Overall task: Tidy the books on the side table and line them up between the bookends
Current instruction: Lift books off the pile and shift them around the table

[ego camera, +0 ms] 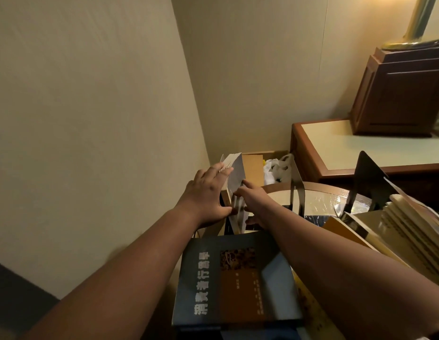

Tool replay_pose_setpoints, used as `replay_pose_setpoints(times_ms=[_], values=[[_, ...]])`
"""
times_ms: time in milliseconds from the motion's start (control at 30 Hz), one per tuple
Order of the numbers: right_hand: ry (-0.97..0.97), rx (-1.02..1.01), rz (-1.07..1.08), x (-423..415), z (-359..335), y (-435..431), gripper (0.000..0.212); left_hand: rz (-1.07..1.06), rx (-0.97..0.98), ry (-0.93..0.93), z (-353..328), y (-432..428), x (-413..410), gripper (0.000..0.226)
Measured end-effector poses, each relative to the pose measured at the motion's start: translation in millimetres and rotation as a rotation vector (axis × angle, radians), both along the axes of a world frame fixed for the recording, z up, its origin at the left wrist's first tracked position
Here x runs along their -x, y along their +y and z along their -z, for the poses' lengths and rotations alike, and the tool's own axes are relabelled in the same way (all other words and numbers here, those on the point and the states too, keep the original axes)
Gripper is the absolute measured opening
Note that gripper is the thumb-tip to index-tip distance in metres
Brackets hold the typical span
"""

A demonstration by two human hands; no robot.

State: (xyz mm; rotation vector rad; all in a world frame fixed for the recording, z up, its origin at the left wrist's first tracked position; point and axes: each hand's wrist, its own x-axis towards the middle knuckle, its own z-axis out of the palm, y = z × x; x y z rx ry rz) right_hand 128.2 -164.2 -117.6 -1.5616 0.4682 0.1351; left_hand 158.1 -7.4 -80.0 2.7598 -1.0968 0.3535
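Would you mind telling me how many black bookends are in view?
2. The first bookend stands upright mid-table, just right of the right hand; the second bookend stands farther right, behind the leaning pale books. Others may be hidden.

The dark blue book (235,280) lying flat in front carries on its cover large pale Chinese characters, turned sideways, which read 消費者行為學; the small lines on its brown panel are too blurred to read
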Motion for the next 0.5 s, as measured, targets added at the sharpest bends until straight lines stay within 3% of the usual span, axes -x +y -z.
replay_pose_setpoints(times_ms=[167,500], values=[[0.045,0.052,0.013,0.4,-11.3,-3.2,0.044,-0.015,-0.019,0.012,-6.1,-3.9,4.7,0.095],[0.055,0.117,0.066,17.6,-26.8,-14.4,0.038,-0.033,-0.041,0.033,-15.0,-2.3,22.8,0.095]])
